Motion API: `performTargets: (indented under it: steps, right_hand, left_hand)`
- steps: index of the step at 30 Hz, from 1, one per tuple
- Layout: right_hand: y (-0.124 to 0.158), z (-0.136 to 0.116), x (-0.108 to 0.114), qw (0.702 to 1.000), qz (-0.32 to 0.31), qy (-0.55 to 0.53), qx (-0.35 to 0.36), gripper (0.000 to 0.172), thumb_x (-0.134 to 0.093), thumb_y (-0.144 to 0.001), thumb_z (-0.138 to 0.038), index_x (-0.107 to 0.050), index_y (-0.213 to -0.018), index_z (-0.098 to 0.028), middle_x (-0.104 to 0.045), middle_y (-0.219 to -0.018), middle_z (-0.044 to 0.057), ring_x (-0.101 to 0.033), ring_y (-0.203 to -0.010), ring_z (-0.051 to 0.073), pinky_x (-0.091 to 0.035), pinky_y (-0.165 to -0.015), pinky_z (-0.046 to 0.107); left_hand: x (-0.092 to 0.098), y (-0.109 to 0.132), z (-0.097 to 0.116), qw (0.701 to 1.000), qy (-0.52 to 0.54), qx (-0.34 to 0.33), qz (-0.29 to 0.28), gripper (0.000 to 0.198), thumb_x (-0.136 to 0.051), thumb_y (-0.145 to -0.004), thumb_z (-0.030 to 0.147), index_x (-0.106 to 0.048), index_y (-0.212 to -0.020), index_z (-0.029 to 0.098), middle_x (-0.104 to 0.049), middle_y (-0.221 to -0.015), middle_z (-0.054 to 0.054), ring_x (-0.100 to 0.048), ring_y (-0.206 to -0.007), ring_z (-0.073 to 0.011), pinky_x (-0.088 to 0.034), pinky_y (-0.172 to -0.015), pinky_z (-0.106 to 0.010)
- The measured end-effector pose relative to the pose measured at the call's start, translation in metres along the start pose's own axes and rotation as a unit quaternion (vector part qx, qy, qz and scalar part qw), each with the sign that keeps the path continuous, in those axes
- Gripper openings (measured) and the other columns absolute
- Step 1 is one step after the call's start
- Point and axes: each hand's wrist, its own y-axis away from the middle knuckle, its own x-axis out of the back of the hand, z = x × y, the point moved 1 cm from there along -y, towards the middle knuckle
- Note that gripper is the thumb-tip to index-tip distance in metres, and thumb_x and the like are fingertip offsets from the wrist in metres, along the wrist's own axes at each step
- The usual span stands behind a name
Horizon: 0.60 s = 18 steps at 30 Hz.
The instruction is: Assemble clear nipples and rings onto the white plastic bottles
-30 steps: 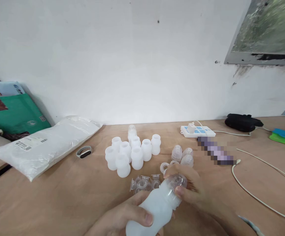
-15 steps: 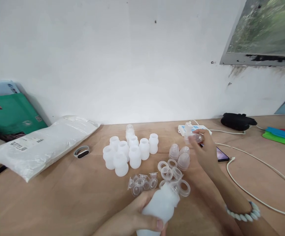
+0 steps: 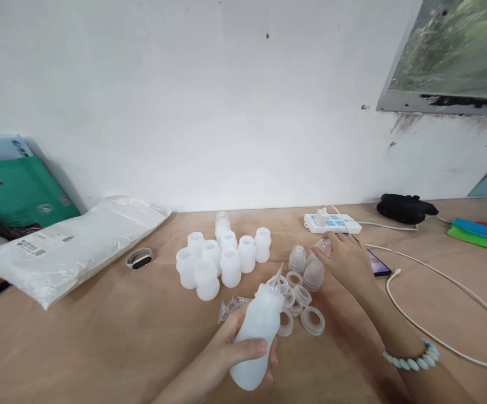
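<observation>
My left hand (image 3: 246, 348) is wrapped round a frosted white baby bottle (image 3: 258, 334), tilted with its neck up and to the right. A clear, pointed teat-like piece (image 3: 276, 281) shows at the neck. My right hand (image 3: 344, 255) pinches a clear domed cap (image 3: 324, 246) just above the other clear domed caps (image 3: 297, 259). Several clear rings (image 3: 312, 321) lie between the caps and the bottle. Clear teats (image 3: 228, 308) sit behind my left hand, partly hidden by it and the bottle.
Several white bottles (image 3: 230, 269) stand mid-table, with a clear-capped bottle (image 3: 222, 221) behind them. A white package (image 3: 83, 241) and a fitness band (image 3: 139, 258) lie left. To the right are a power strip (image 3: 331, 224), a phone (image 3: 378, 264), a cable (image 3: 428, 342) and a black case (image 3: 407, 209).
My right hand has come down and slightly left with the domed cap, towards the other caps. My left hand has shifted the bottle left and tipped it more upright.
</observation>
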Motion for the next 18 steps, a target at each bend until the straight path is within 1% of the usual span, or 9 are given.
performTargets:
  steps: [4,8,11,13,14,15,16,17,18]
  right_hand:
    - [0.001,0.001,-0.006,0.997,-0.063,-0.032,-0.004,0.026,-0.052,-0.092,-0.043,-0.062,-0.092,-0.019,-0.071,-0.083,0.008,-0.064,-0.081,0.029,-0.035,-0.072,0.037]
    - [-0.002,0.000,0.002,0.992,-0.006,-0.127,-0.017,0.034,-0.043,-0.095,-0.045,-0.062,-0.098,-0.017,-0.068,-0.077,0.007,-0.063,-0.080,0.028,-0.037,-0.073,0.038]
    - [-0.001,-0.010,0.016,0.961,0.033,-0.273,-0.033,0.034,-0.045,-0.093,-0.047,-0.061,-0.093,-0.018,-0.064,-0.073,0.005,-0.059,-0.070,0.023,-0.038,-0.071,0.036]
    - [0.006,-0.026,0.024,0.915,-0.007,-0.401,-0.033,0.034,-0.047,-0.092,-0.050,-0.061,-0.093,-0.019,-0.063,-0.072,0.004,-0.056,-0.066,0.020,-0.039,-0.066,0.033]
    - [0.012,-0.036,0.027,0.882,-0.058,-0.467,-0.024,0.036,-0.047,-0.092,-0.053,-0.061,-0.093,-0.019,-0.062,-0.071,0.003,-0.056,-0.066,0.019,-0.039,-0.063,0.032]
    - [0.018,-0.047,0.029,0.839,-0.134,-0.527,-0.009,0.040,-0.045,-0.093,-0.056,-0.060,-0.096,-0.020,-0.058,-0.065,0.000,-0.054,-0.062,0.018,-0.038,-0.059,0.030]
    - [0.025,-0.059,0.030,0.783,-0.211,-0.585,0.013,0.046,-0.043,-0.093,-0.062,-0.060,-0.099,-0.020,-0.055,-0.062,-0.002,-0.051,-0.058,0.017,-0.037,-0.056,0.029]
    - [0.032,-0.070,0.031,0.725,-0.262,-0.637,0.031,0.052,-0.043,-0.090,-0.069,-0.059,-0.098,-0.020,-0.051,-0.060,-0.004,-0.047,-0.054,0.015,-0.035,-0.052,0.027]
    - [0.039,-0.079,0.031,0.680,-0.302,-0.667,0.042,0.056,-0.048,-0.085,-0.073,-0.058,-0.096,-0.019,-0.050,-0.061,-0.004,-0.045,-0.053,0.014,-0.034,-0.051,0.026]
  left_hand:
    - [-0.002,0.000,0.002,1.000,0.009,-0.009,0.008,0.073,-0.081,-0.071,0.048,-0.048,-0.127,0.015,-0.066,-0.077,-0.001,-0.061,-0.065,-0.0154,-0.051,-0.062,-0.029]
    - [-0.002,0.000,0.002,1.000,0.005,-0.012,0.015,0.074,-0.081,-0.072,0.048,-0.047,-0.129,0.014,-0.067,-0.077,-0.001,-0.061,-0.065,-0.0151,-0.051,-0.063,-0.029]
    - [-0.001,-0.001,0.001,0.999,-0.005,-0.029,0.021,0.076,-0.081,-0.072,0.048,-0.047,-0.132,0.017,-0.066,-0.076,0.000,-0.061,-0.063,-0.0148,-0.051,-0.062,-0.029]
    - [0.000,-0.002,0.000,0.999,-0.020,-0.031,0.038,0.077,-0.081,-0.071,0.047,-0.047,-0.132,0.017,-0.066,-0.077,0.000,-0.061,-0.063,-0.0151,-0.051,-0.061,-0.029]
    - [0.000,-0.003,0.000,0.998,-0.028,-0.027,0.049,0.076,-0.081,-0.071,0.048,-0.047,-0.132,0.017,-0.066,-0.076,0.000,-0.061,-0.062,-0.0152,-0.051,-0.060,-0.029]
    - [0.001,-0.004,-0.001,0.997,-0.033,-0.021,0.059,0.075,-0.081,-0.070,0.048,-0.048,-0.131,0.017,-0.065,-0.075,0.001,-0.060,-0.062,-0.0153,-0.052,-0.059,-0.029]
    - [0.002,-0.004,-0.002,0.997,-0.038,-0.015,0.070,0.074,-0.081,-0.070,0.047,-0.049,-0.130,0.016,-0.064,-0.073,0.001,-0.060,-0.061,-0.0154,-0.052,-0.058,-0.029]
    - [0.002,-0.005,-0.003,0.996,-0.043,-0.010,0.080,0.073,-0.080,-0.071,0.047,-0.049,-0.129,0.016,-0.064,-0.072,0.002,-0.059,-0.061,-0.0154,-0.052,-0.056,-0.029]
    - [0.003,-0.005,-0.003,0.995,-0.049,-0.004,0.091,0.072,-0.080,-0.071,0.046,-0.049,-0.128,0.015,-0.063,-0.071,0.002,-0.059,-0.061,-0.0154,-0.052,-0.055,-0.028]
